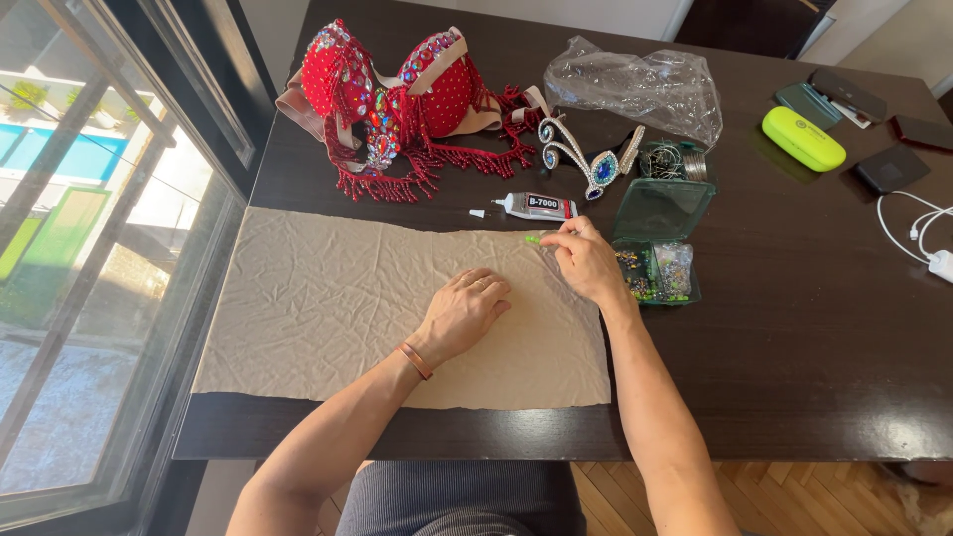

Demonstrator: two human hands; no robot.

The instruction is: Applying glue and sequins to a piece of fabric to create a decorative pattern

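The left hand (465, 310) lies flat, fingers apart, on the wrinkly beige cloth (328, 308) spread over the dark wooden tabletop (794, 377). Just past it, the right hand (586, 260) pinches its grip together on a tiny green bead (533, 239). Farther back lies a small white glue tube (532, 206).

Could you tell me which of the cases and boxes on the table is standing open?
The green plastic bead box beside the right hand is open, lid raised. The lime-green case and the dark cases further right are shut.
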